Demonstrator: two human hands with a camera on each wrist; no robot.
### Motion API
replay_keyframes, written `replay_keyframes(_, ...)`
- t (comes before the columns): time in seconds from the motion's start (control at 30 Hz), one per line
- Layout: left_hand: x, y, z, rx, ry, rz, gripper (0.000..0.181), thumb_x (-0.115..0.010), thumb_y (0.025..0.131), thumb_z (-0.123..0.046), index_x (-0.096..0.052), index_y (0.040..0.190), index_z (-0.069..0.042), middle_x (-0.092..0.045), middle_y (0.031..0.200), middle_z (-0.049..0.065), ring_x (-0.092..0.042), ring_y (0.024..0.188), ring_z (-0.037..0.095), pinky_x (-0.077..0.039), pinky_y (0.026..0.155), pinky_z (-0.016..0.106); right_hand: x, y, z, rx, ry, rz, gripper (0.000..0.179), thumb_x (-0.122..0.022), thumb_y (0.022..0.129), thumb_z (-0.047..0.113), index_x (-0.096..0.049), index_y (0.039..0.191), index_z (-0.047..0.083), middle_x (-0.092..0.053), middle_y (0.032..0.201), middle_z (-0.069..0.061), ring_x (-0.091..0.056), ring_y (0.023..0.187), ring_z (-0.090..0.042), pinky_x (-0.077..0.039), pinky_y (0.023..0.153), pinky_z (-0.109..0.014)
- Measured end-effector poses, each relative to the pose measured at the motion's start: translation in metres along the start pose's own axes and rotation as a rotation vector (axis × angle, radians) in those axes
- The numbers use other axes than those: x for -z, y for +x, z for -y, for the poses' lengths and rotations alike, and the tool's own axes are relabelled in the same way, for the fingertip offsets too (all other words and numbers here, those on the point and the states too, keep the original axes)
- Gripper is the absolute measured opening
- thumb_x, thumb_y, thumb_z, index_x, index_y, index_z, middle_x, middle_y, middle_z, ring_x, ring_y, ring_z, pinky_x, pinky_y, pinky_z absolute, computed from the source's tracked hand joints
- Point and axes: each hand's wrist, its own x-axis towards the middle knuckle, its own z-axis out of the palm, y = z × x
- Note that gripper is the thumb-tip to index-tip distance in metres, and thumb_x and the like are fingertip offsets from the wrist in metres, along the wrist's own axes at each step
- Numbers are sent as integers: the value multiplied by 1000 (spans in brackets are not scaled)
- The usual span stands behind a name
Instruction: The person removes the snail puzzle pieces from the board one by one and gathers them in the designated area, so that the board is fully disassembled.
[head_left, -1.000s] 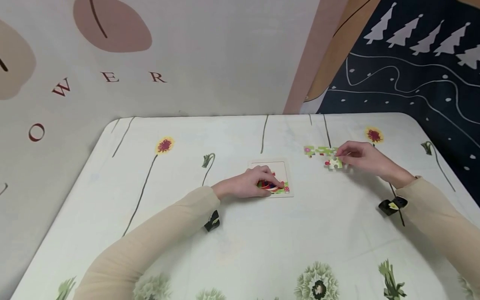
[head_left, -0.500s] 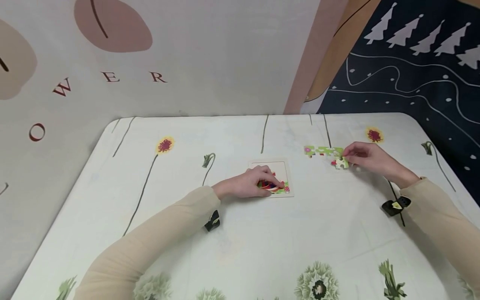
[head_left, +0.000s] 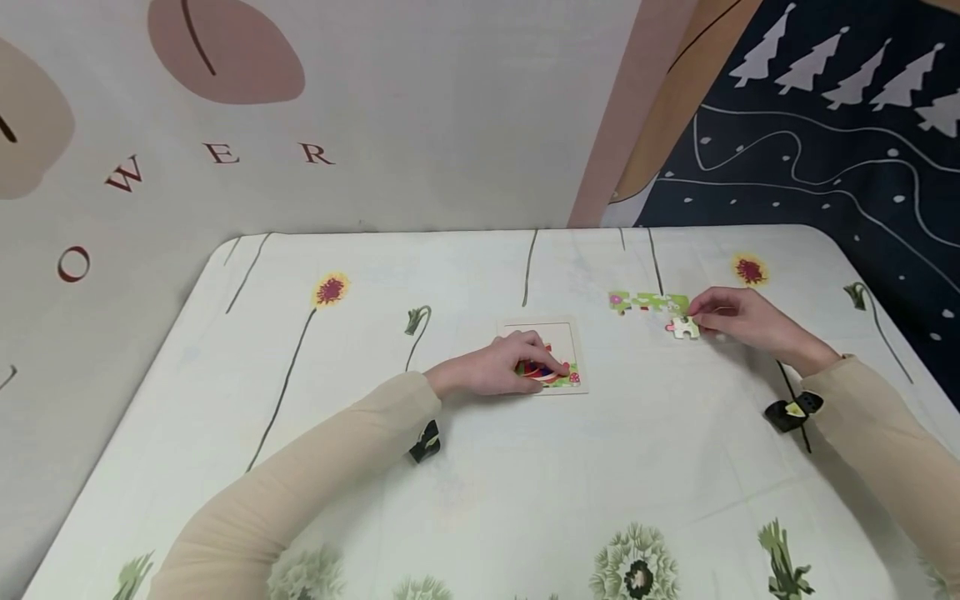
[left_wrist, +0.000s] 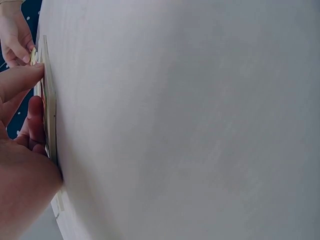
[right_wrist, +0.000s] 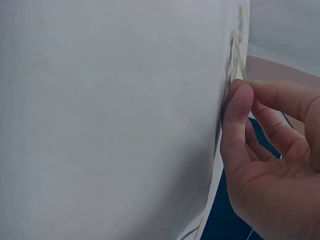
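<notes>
My right hand (head_left: 741, 318) pinches a jigsaw piece (head_left: 684, 330) between thumb and fingertips. In the right wrist view this piece (right_wrist: 241, 61) looks tilted, its lower end held in the fingertips. My left hand (head_left: 497, 365) rests on a square puzzle board (head_left: 542, 330), with fingers touching the picture pieces (head_left: 573, 377) in its near part. The hand hides much of the picture, and the far part of the board is bare. In the left wrist view the board (left_wrist: 52, 117) is seen edge-on, with the fingertips on it.
Several green jigsaw pieces (head_left: 652, 301) lie in a row just beyond the right hand, with a pink-marked piece (head_left: 618, 302) at the left end. The white tablecloth (head_left: 450, 500) has printed flowers. A patterned wall covering (head_left: 450, 125) stands behind the table.
My right hand has moved slightly right with the pinched piece, away from the row of loose pieces, and the piece's tilt has altered. My left hand has stayed on the board.
</notes>
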Motion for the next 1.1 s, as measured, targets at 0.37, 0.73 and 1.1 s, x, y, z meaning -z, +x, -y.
replay_keyframes(0.37,0,0,0,3,-13,-4,38,-67,96,-7,-72,133,-12,-57,124,7,-46,127,26,-28,108,47,2,-1,0,-47,-18,18,26,-61,105,11,-63,122,-10,-67,108,-12,-59,82,-6,-49,72,-23)
replay_keyframes(0.73,-1,0,-2,5,11,-6,37,-68,97,-8,-72,133,-14,-58,124,7,-46,124,24,-29,105,43,5,-6,1,-70,-20,5,29,-62,104,15,-64,124,-8,-66,117,-17,-60,87,-5,-49,73,-24)
replay_keyframes(1.1,0,-5,-14,5,89,-16,35,-67,98,-6,-72,133,-11,-58,119,10,-49,114,24,-35,98,37,6,-7,19,16,33,-13,25,-63,103,7,-63,121,-10,-63,121,-20,-63,88,-4,-51,76,-21)
